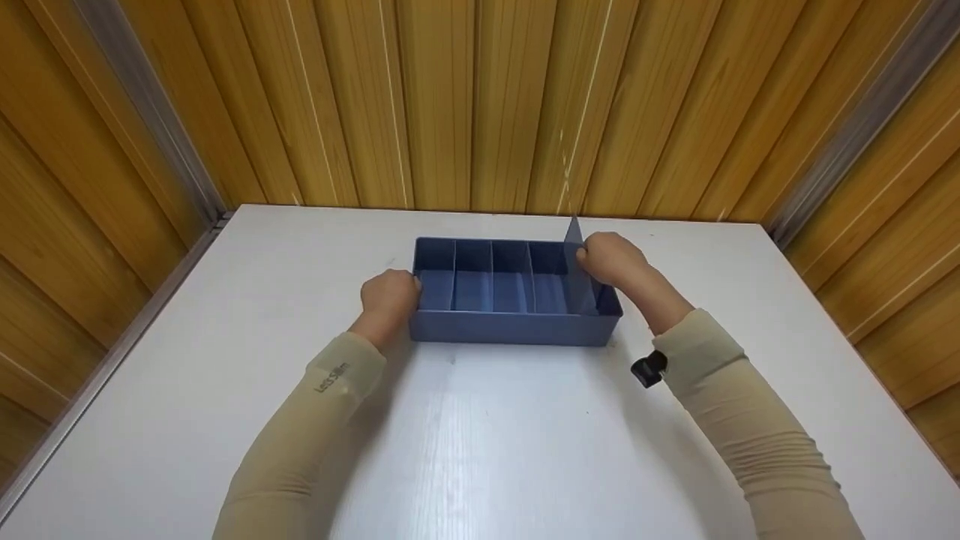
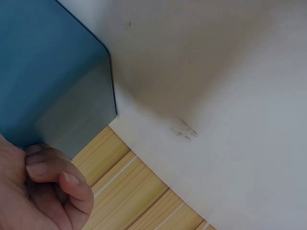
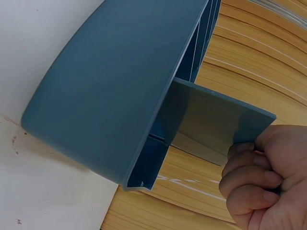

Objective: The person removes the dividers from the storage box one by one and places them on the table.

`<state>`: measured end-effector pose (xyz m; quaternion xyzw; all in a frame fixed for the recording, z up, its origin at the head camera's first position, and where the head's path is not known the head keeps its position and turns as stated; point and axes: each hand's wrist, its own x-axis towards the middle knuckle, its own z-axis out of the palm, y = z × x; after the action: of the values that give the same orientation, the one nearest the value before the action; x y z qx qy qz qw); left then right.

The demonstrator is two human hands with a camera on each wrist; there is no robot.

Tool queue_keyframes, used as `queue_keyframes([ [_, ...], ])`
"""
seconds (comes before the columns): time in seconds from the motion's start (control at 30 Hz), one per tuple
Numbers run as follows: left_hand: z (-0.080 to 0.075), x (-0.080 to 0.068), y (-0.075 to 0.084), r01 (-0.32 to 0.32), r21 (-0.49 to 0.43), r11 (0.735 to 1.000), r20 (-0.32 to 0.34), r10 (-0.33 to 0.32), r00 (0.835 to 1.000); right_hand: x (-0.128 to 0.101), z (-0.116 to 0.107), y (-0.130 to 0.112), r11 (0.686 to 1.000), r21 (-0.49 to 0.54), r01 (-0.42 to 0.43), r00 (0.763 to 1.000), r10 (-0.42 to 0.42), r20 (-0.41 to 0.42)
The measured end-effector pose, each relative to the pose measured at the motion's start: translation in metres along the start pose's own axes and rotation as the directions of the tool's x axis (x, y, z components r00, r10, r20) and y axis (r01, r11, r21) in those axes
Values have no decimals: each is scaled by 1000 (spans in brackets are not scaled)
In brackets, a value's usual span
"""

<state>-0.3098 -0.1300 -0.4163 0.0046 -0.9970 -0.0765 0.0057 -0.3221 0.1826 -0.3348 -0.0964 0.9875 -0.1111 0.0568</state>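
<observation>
A blue-grey plastic storage box [image 1: 510, 328] lies on the white table, split into several compartments by thin upright dividers. My left hand [image 1: 390, 296] grips the rim of its left end; in the left wrist view, that hand's fingers [image 2: 53, 165] curl at the box's edge. Near the right end, my right hand [image 1: 613, 257] pinches a flat divider panel [image 3: 211, 120] by its upper corner. The panel stands well above the rim, its lower part inside the box. In the right wrist view the thumb and curled fingers [image 3: 252, 175] hold the panel's outer edge.
Under the box is a white tabletop [image 1: 480, 450] with a few faint marks. Wood-patterned panels [image 1: 442, 105] rise behind the table and on both sides. A black clip-like piece [image 1: 649, 368] sits at the right sleeve's cuff.
</observation>
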Motion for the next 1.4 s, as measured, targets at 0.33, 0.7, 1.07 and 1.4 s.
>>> queue_keyframes([
  [0.33,-1,1,-1,10,-20,1000,-12,-10,1000,-1,-5,-3,1000,2,8,1000,-8,-1],
  [0.7,-3,0,1,31,-33,999,-10,-32,999,-2,-11,-2,1000,-12,12,1000,-13,-12],
  [1.07,0,4,1,31,-31,999,-7,-31,999,-2,-13,0,1000,-11,11,1000,-11,-8],
  [1.4,0,4,0,30,-37,999,-7,-31,1000,-4,-16,-2,1000,-5,-3,1000,3,-7],
])
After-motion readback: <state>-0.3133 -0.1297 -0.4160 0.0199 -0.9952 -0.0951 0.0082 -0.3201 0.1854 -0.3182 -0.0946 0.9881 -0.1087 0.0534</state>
